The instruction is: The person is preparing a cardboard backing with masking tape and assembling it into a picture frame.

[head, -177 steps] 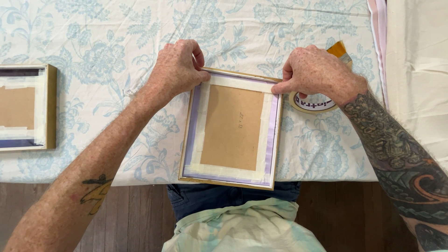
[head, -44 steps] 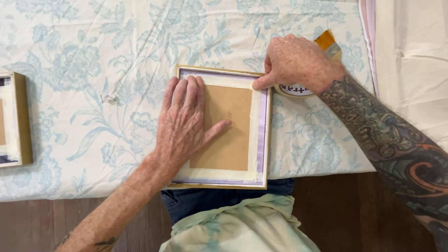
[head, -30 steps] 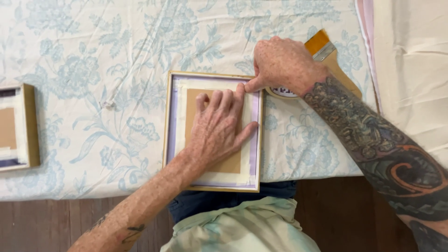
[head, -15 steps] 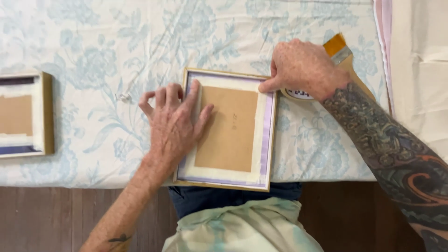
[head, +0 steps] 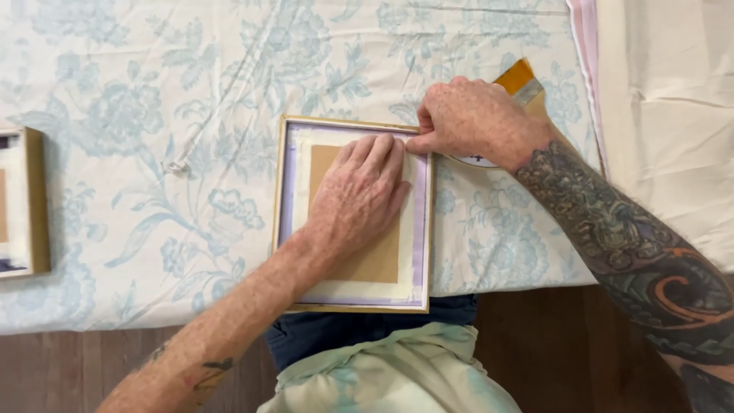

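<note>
Head view: a gold-edged picture frame (head: 353, 216) lies face-down on a floral tablecloth (head: 153, 115), at the near table edge in front of the person. Its brown backing board (head: 378, 264) sits inside a cream and lilac border.

The left hand (head: 358, 195) lies flat on the backing board, fingers extended and close together, palm down; it grips nothing and presses the board into the frame. The right hand (head: 474, 118) is at the frame's upper right corner, fingers curled, with thumb and forefinger pinched at the border edge. What they pinch, if anything, cannot be told.

A round tape roll (head: 475, 160) is partly hidden under the right hand. A flat brush (head: 520, 80) with an orange handle lies just beyond it. A second frame (head: 27, 203) lies well apart at the left edge.

Step in hand, as judged: seating or sealing the backing at the top right corner. The next move calls for steady downward pressure from the left hand while the right works along the edge.
</note>
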